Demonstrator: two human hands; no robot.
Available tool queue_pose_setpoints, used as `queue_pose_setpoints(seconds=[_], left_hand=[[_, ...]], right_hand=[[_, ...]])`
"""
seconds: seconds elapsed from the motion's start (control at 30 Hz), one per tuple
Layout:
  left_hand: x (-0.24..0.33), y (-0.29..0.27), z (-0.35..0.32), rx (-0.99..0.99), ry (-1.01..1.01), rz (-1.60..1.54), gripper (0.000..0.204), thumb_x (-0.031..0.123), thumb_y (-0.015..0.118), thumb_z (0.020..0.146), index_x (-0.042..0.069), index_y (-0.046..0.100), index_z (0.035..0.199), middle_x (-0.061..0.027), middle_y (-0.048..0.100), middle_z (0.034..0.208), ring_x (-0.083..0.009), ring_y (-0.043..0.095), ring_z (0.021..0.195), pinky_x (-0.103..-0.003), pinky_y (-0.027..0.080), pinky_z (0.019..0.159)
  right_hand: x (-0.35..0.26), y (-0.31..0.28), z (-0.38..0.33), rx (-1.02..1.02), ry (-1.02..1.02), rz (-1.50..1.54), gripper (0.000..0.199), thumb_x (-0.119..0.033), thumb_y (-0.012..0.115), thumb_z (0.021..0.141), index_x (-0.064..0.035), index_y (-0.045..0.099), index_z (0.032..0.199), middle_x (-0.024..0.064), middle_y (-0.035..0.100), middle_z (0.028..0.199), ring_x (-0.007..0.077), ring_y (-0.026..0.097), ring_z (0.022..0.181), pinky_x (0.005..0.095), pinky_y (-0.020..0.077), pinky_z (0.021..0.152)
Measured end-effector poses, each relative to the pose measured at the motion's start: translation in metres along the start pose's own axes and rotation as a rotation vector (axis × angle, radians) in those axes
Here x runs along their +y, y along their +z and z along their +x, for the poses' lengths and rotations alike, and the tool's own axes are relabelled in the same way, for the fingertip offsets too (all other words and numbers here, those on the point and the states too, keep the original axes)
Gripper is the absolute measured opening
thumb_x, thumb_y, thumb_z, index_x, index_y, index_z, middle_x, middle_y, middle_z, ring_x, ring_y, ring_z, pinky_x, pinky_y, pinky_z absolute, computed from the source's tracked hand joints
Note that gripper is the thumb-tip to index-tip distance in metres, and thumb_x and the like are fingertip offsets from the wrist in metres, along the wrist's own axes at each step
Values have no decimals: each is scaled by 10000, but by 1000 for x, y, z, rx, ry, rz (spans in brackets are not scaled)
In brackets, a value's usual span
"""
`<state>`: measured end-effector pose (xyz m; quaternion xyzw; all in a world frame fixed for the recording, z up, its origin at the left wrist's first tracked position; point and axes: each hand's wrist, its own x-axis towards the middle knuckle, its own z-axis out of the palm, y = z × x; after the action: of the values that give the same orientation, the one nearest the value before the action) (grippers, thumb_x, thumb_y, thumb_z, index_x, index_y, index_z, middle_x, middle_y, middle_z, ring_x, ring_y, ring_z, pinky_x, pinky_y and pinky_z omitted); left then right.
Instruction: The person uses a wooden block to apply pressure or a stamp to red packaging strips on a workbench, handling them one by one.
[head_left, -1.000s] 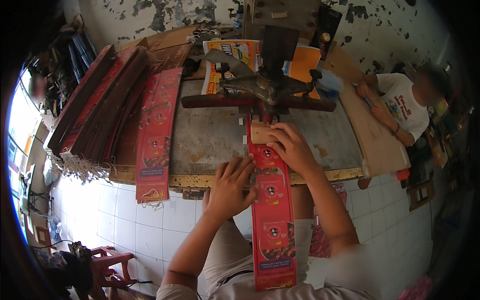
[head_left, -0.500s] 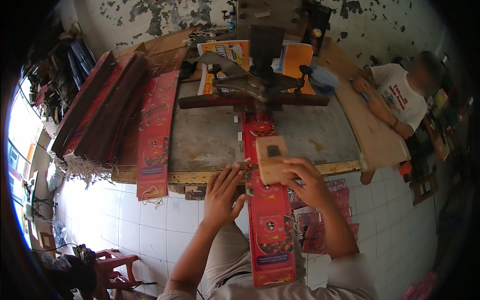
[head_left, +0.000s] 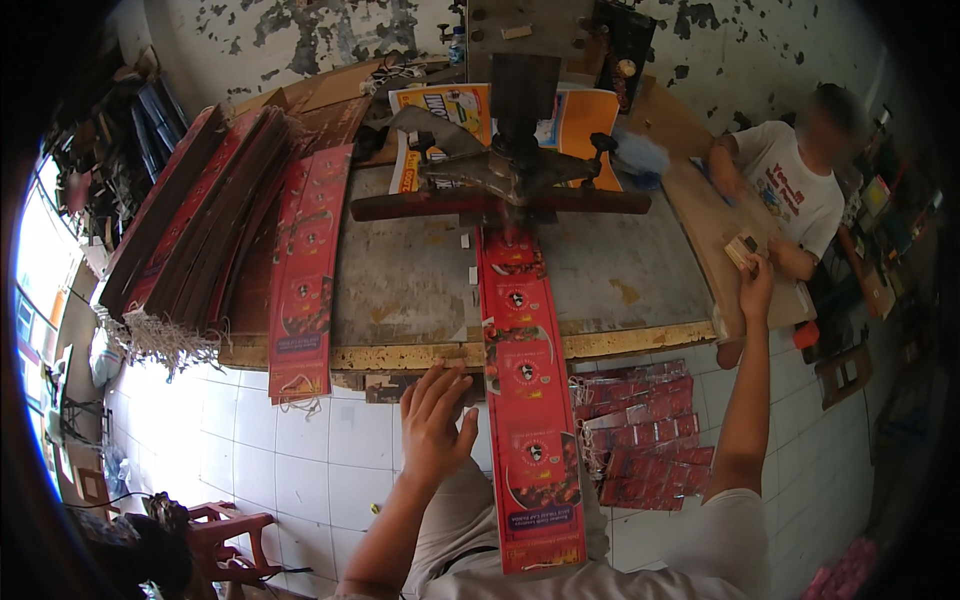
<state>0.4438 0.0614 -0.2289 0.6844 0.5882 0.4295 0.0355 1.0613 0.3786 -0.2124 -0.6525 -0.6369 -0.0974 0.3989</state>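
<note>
A long red printed strip (head_left: 528, 410) runs from beneath the dark metal press (head_left: 513, 180) over the table's front edge and down across my lap. My left hand (head_left: 436, 420) is just left of this strip, at the table edge, fingers stretched out and nothing in them. Far to the right, my right hand (head_left: 757, 287) grips a small wooden block (head_left: 741, 249) over the brown board at the table's side. Whether the block touches the board is unclear. Left of the press lies another red strip (head_left: 305, 270) with white strings at its near end.
Bundled dark red strips (head_left: 205, 220) with frayed strings fill the table's left. Several red packets (head_left: 650, 440) lie low, right of my lap. Across the brown board (head_left: 700, 215) sits a person in a white shirt (head_left: 795, 185). A red stool (head_left: 235, 540) stands lower left.
My right hand has carried the wooden block from over the red strip far right to the brown board. My left hand stays near the table edge. The strip now lies uncovered.
</note>
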Motion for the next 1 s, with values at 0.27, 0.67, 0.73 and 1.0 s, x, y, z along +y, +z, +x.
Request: queue_pose_setpoints(seconds=[0.27,0.67,0.73,1.0], left_hand=[[1,-3,-1,-20,-10,0,198,188,796,906,108,763,1084,-99,674,1521,-385,551,1495,-604,407,1189],[4,1,-2,-10,-6,52,200,227,821,916,111,756,1066,-103,656,1518,-363,542,1484,-580,398,1168],[4,-1,2,-6,-19,48,259,235,820,917,113,745,1132,-103,657,1504,-356,540,1480,-560,382,1182],[15,-7,19,-55,89,34,487,295,794,942,130,701,1391,-96,651,1495,-333,542,1466,-531,356,1211]], right_hand=[[-7,7,-8,28,-115,-52,340,-71,713,1043,-27,615,1366,236,636,1370,454,619,1300,516,499,1098],[-129,-21,-80,-43,-73,-42,401,-165,674,1092,-8,607,1456,241,611,1463,461,568,1401,506,444,1202],[-199,-32,-131,-107,-62,247,388,-201,689,1090,-9,635,1423,230,629,1456,436,587,1396,501,448,1198],[-335,-68,-312,-745,337,1170,683,-155,663,1131,-23,339,1718,77,756,1120,69,674,1000,271,538,884]])
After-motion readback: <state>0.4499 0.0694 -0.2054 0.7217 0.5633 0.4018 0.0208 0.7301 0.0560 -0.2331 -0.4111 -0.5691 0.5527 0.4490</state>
